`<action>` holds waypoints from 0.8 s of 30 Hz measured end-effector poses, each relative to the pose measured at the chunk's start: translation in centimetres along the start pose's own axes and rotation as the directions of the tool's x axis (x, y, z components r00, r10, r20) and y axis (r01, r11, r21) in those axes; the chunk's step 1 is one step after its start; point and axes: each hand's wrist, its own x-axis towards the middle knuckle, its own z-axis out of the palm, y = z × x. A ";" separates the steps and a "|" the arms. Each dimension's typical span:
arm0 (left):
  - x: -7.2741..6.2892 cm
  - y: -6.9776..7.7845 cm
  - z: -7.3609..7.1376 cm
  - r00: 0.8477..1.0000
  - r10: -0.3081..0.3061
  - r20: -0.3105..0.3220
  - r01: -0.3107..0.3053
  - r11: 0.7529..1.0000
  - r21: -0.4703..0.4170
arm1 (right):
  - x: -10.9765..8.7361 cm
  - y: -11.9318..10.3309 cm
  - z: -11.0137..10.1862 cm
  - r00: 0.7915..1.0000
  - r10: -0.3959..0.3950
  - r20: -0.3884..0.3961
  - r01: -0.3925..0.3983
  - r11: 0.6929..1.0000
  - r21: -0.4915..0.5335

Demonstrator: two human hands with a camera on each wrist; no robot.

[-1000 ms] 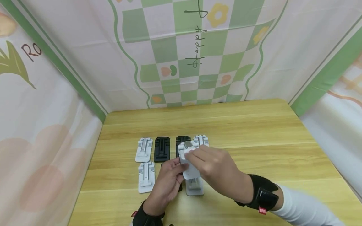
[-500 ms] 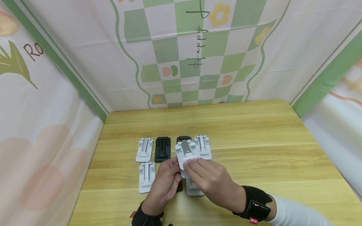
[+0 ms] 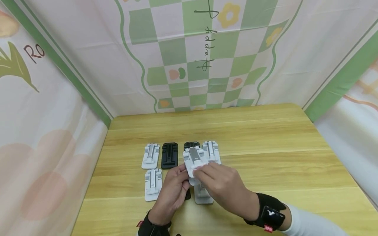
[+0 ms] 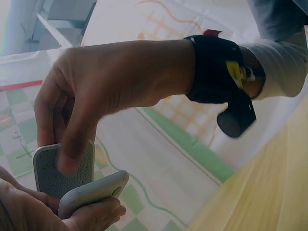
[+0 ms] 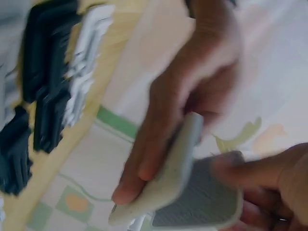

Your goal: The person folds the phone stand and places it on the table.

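Note:
A white folding phone stand (image 3: 189,166) is held between both hands above the table, partly unfolded, with a grey strip showing at its top. My left hand (image 3: 175,188) grips its white base (image 5: 166,185) from the left side. From the right, my right hand (image 3: 225,183) pinches the other plate, whose grey padded face (image 4: 45,168) shows in the left wrist view. In the right wrist view the padded plate (image 5: 199,202) and base stand at an angle to each other. The right fingers hide part of the stand in the head view.
On the wooden table (image 3: 260,137) lie several folded phone stands in rows. White ones (image 3: 150,156) (image 3: 153,185) are at the left, beside a black one (image 3: 169,156). Another black one (image 3: 192,144) and white ones (image 3: 211,150) (image 3: 203,195) are partly hidden behind or below the hands.
My right hand has moved down and slightly left with the pinched plate, and more of the grey strip shows. The left hand stays in place. Little differs over the last half second.

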 end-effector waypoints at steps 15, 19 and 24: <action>-0.4 0.3 -0.1 0.999 0.037 -0.009 -0.036 0.999 0.030 | -0.5 5.9 -0.5 0.395 0.433 0.810 -0.905 0.030 0.425; -0.4 0.3 -0.3 0.999 0.035 -0.013 -0.035 0.999 0.034 | -1.0 6.3 0.3 0.384 0.341 0.858 -0.884 -0.132 0.448; -0.4 0.3 -0.4 1.000 0.025 -0.010 -0.025 0.999 0.037 | -1.2 6.3 0.7 0.385 0.310 0.870 -0.872 -0.186 0.452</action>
